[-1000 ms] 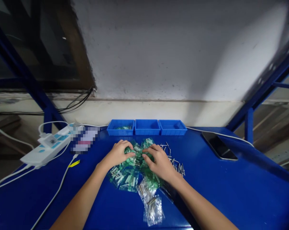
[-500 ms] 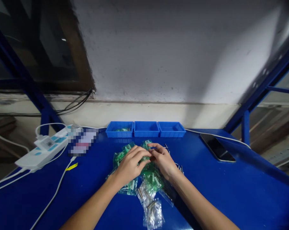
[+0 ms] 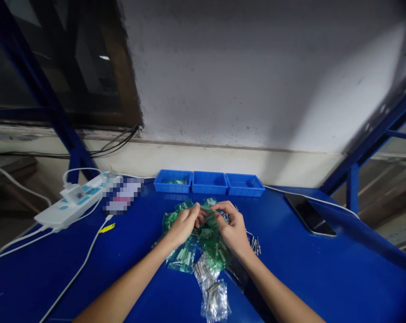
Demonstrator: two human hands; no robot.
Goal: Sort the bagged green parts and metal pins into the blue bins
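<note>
Over a pile of small green plastic bags [image 3: 183, 256], my two hands face each other. My left hand [image 3: 183, 226] has its thumb up and fingers curled in at the edge of a small green bag [image 3: 208, 218]. The thumb and forefinger of my right hand [image 3: 234, 228] pinch the other side of that bag; its far fingers are partly hidden. Clear bags [image 3: 215, 300] with small metal pins lie nearer to me. Loose metal pins [image 3: 256, 244] lie on the table just right of my right hand.
Three blue bins [image 3: 209, 183] stand in a row by the wall; the left one holds green bags. A power strip [image 3: 66, 208] with white cables and a partly blurred phone [image 3: 122, 197] lie left. A black phone [image 3: 308, 214] lies right, on the blue table [image 3: 324, 278].
My hands have moved slightly apart, and the green bag between them now shows. My left hand has turned thumb up. The whole view has shifted a little.
</note>
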